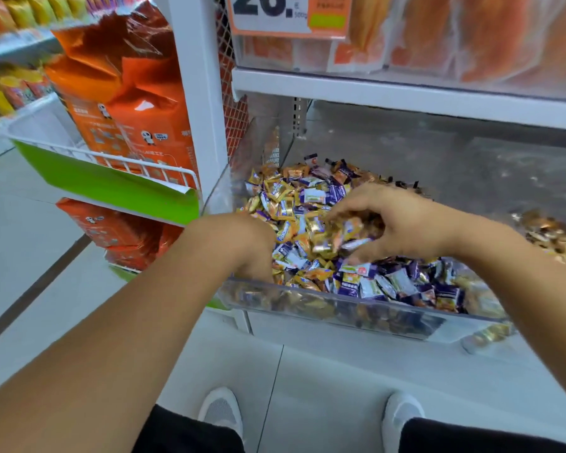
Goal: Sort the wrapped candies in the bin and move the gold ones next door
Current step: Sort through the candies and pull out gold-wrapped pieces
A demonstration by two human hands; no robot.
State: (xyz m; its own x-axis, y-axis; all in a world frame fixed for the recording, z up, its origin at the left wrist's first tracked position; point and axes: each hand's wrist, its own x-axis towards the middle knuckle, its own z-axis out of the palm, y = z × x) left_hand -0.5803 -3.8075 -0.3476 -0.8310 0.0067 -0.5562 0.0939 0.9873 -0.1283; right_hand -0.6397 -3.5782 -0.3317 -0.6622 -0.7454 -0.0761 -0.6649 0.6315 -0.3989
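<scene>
Both bare forearms are extended forward from the bottom corners of the view. The left hand [242, 243] is angled toward 1 o'clock and bent down at the wrist, its fingers hidden from view, so its grip cannot be judged. The right hand [389, 220] is reached in toward 10 o'clock, palm down, fingers and thumb curled around a small cluster of gold candies [333, 237]. Two white shoes are seen below.

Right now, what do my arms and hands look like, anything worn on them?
Both arms are bare from the frame's edge to the fingertips: no sleeves, gloves, watch, bracelets or rings show on the left hand or the right hand. The left hand's fingers are hidden among the candies. Lower down, dark shorts and white shoes show.
</scene>
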